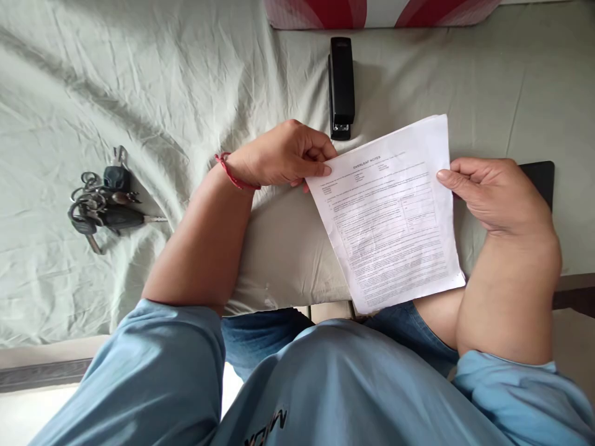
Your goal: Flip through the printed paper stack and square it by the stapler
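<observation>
Printed sheets of paper, headed "OVERLEAF NOTES", are held up over the front edge of the cloth-covered surface, tilted a little. How many sheets there are I cannot tell. My left hand, with a red string on its wrist, pinches their upper left corner. At the right edge my right hand grips them between thumb and fingers; its fingers are mostly behind the paper. Just beyond the top edge of the sheets, a black stapler lies lengthwise on the cloth, apart from both hands.
A bunch of keys lies on the greenish-grey cloth to the left. At the back stands a red and white box. A flat black object is partly hidden behind my right hand. The cloth has wrinkles.
</observation>
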A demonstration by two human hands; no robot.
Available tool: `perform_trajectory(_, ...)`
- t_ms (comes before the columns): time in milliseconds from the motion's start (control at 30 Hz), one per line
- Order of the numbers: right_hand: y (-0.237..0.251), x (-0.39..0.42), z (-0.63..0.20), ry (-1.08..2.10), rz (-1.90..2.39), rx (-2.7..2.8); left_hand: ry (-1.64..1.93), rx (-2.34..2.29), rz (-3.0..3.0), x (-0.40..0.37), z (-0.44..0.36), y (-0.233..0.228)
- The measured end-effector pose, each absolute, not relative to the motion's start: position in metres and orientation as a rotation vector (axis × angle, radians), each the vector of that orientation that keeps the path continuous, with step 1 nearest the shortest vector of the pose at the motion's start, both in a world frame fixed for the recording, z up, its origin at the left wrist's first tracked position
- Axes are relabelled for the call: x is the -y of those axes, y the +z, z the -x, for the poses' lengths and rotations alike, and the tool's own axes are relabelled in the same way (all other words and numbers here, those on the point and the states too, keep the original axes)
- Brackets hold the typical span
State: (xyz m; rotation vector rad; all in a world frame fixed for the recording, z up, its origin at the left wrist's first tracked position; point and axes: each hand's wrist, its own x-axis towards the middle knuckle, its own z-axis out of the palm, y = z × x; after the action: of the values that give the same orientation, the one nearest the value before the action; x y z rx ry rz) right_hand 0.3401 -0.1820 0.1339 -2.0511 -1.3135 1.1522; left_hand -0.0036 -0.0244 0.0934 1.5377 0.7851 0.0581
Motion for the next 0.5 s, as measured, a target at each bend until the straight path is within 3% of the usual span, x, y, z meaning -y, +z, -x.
perform_trajectory(500, 0.107, 0.171, -0.332, 0.888, 1.969, 1.200, 0.110, -0.854, -1.567, 0.027, 0.002, 0.089)
